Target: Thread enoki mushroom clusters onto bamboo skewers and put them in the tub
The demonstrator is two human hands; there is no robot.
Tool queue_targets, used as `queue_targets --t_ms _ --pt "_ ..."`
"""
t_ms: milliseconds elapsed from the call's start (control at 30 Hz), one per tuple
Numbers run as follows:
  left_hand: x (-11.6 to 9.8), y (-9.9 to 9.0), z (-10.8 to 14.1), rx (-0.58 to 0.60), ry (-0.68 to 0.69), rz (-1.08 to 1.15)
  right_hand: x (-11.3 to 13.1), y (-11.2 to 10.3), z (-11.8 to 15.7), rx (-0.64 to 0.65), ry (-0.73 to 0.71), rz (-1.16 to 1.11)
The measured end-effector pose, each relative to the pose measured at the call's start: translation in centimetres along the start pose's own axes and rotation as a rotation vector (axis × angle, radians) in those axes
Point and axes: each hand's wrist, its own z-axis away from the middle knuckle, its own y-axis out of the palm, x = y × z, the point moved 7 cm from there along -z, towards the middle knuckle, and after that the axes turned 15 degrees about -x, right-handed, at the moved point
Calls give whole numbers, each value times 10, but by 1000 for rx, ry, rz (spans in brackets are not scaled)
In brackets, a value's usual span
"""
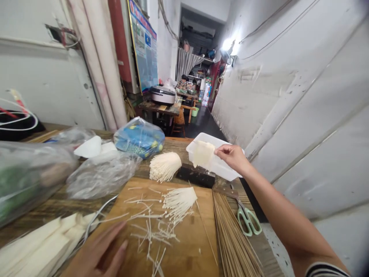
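Observation:
My right hand (230, 154) pinches the edge of a thin, pale yellowish sheet (203, 154) over a white plastic tub (220, 168). Low at the left edge of the wooden cutting board (201, 234), my left hand (106, 250) has its fingers apart and holds nothing. A small fan of enoki mushrooms (180, 203) lies on the board, with loose strands (150, 227) scattered beside it. Behind the board sits a bigger enoki bunch (165, 166), next to a dark block-like object (196, 176). One thin skewer (206, 231) lies across the board's right part.
Many bamboo skewers (233, 234) and green-handled scissors (248, 221) lie right of the board. Pale folded sheets (49, 242), clear plastic bags (100, 173) and a blue bagged bundle (140, 138) are at the left. People sit at a far table.

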Motion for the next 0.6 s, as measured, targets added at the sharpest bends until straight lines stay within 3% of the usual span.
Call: queue_targets --t_ms 133,267,367,467,600 --pt "-52 5 -20 70 -192 32 43 9 49 193 -8 -141" --pt "-116 33 -38 361 -313 419 82 21 97 433 -6 -292" --pt "-152 43 -34 618 -267 550 103 23 129 558 -31 -354" --pt "-161 40 -17 698 -279 545 107 22 159 569 -13 -364" --pt "-149 42 18 729 -465 492 93 25 191 477 75 -353"
